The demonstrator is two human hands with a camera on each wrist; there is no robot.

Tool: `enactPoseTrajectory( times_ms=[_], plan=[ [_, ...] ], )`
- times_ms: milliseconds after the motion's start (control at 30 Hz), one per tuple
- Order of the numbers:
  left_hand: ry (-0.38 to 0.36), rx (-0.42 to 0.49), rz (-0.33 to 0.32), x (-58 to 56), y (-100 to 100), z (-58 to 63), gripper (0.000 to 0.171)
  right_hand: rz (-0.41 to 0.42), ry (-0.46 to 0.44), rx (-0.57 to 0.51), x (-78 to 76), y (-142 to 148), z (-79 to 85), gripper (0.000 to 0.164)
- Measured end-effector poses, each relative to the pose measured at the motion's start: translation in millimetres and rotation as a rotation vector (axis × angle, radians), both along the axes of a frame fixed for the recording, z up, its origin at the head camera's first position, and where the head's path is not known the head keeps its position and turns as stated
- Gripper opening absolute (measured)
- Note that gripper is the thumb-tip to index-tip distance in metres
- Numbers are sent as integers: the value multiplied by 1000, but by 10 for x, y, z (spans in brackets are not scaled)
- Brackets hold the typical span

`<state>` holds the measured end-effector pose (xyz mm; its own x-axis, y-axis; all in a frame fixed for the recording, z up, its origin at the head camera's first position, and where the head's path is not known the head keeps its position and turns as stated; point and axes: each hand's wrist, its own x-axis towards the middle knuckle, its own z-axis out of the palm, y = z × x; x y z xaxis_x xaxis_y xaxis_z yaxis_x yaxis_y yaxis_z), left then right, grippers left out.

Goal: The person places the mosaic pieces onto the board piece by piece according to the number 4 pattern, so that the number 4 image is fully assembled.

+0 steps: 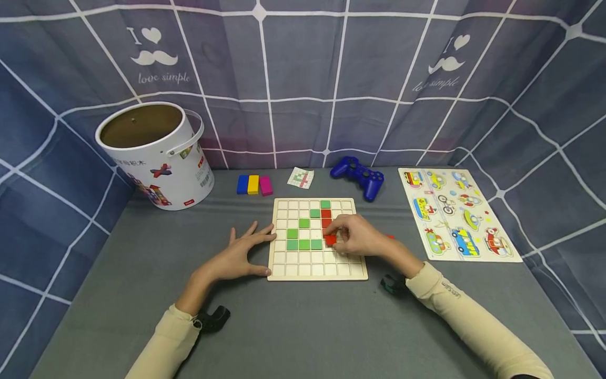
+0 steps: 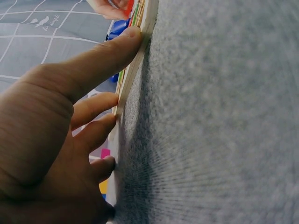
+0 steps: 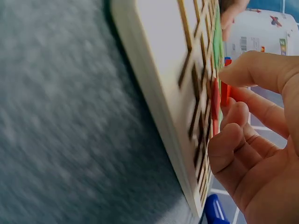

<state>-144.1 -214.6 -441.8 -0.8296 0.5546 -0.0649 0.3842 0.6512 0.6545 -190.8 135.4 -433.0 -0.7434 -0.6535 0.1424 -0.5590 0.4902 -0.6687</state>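
A light wooden grid board (image 1: 318, 271) lies flat on the grey table. My left hand (image 1: 233, 259) rests at its left edge, fingers spread and thumb near the front corner; the left wrist view shows the thumb (image 2: 112, 51) against the board's side. Over the right-centre squares, my right hand (image 1: 362, 238) pinches a red square tile (image 1: 330, 240) between thumb and forefinger. The tile (image 3: 225, 93) stands close over the board in the right wrist view. Red tiles (image 1: 326, 213) run in a column above it, partly covered by the fingers. Several green tiles (image 1: 304, 245) form a row and a diagonal.
Behind the board lie blue, yellow and magenta blocks (image 1: 253, 185), a small pattern card (image 1: 300, 178) and a blue game controller (image 1: 357, 175). A white bucket (image 1: 165, 173) stands at back left, a vehicle puzzle board (image 1: 456, 216) at right. Something red (image 1: 390, 237) peeks past the right wrist.
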Motion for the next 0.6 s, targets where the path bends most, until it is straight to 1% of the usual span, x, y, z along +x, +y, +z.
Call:
enactPoseTrajectory(
  times_ms=[67,267,367,500,600],
  plan=[
    [-3,-6,2,-10,0,11,89,4,-1,5,8,-20,-6,32],
    [-12,-16,-5,-17,2,8,90,12,-55,17,33,-46,-21,30],
    [-10,-9,-9,-14,2,0,90,12,-39,39,51,-39,-26,29],
    [-5,-9,-9,-16,-1,-8,90,-1,-6,45,70,-23,-21,27],
    [-7,-15,-8,-18,-5,-7,90,-7,2,49,75,-21,-14,27]
  ],
)
